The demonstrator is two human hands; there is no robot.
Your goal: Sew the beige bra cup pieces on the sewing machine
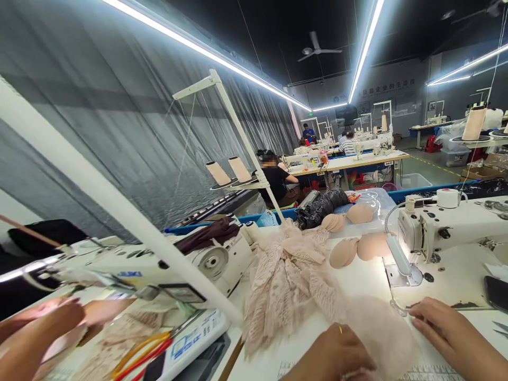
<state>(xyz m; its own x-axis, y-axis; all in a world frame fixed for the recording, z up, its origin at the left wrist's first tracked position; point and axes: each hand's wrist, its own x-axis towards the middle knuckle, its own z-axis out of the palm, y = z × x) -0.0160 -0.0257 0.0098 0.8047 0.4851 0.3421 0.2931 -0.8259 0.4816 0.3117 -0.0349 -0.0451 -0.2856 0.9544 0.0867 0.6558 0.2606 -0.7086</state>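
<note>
A thin, see-through beige fabric piece lies on the white table between my two hands, its outline blurred. My left hand, with a ring on one finger, is curled at the near left edge of this fabric and closed on it; its fingertips are partly hidden. My right hand lies to the right, fingers stretched out, close to the front of the sewing machine's bed. The lit needle area is just beyond. Left of the fabric rests a heap of beige lace.
Beige bra cups lie behind the fabric, some on a clear plastic box. A phone and metal scissors tips are at the right. At the left, a co-worker's hands work beside another machine. A white thread stand rises between.
</note>
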